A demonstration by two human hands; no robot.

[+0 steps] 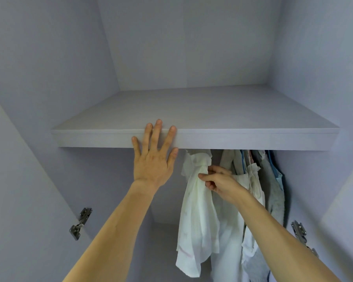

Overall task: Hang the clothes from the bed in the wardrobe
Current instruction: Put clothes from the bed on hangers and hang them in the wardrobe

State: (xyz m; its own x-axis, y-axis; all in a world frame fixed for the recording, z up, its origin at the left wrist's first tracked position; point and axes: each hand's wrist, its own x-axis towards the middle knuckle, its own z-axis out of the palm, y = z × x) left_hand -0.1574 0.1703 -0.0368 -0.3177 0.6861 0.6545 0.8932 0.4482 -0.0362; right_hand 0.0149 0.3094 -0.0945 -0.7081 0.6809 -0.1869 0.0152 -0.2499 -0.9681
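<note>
Inside the pale lilac wardrobe, a white crinkled garment (194, 220) hangs below the shelf (253, 137), left of the other hung clothes. My right hand (220, 183) pinches its cloth near the top with thumb and fingers. With fingers spread and straight, my left hand (154, 155) presses flat against the shelf's front edge, fingertips over its top. The rail and hanger are hidden behind the shelf.
Several more garments (273, 190), white, grey and blue, hang bunched at the right under the shelf. Metal door hinges show at lower left (80, 223) and lower right (300, 231). The space under the shelf to the left of the white garment holds no clothes.
</note>
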